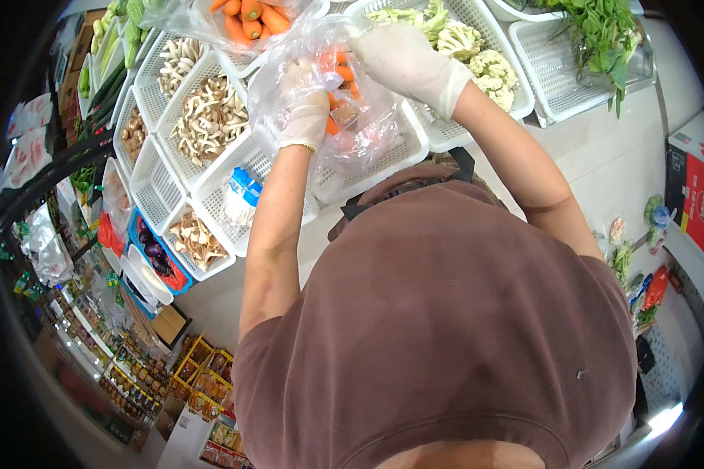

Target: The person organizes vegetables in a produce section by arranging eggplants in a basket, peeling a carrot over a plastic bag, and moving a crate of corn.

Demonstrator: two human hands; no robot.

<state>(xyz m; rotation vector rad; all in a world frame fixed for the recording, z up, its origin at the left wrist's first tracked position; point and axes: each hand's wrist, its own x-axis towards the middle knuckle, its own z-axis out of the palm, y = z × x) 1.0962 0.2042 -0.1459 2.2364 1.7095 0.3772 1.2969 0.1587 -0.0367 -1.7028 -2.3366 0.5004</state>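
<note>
A thin, clear plastic bag [375, 140] with orange carrots [332, 126] showing in it or through it is in front of me, over a white perforated basket [352, 184]. My left hand [306, 111], in a pale translucent glove, grips the bunched film on the bag's left side. Film partly covers its fingers. On the upper right, my right hand [413, 64], gloved alike, has its fingers closed at the bag's edge; the fingertips are hard to make out. Beyond it, cauliflower pieces [493, 73] fill a white basket.
Above lie more carrots [252, 20] in plastic. Baskets to the left hold sliced mushrooms [208, 120], a blue-and-white packet [243, 190] and purple eggplants [155, 249]. Leafy greens [607, 35] hang over a basket [554, 73] at upper right. A red box [695, 199] stands far right.
</note>
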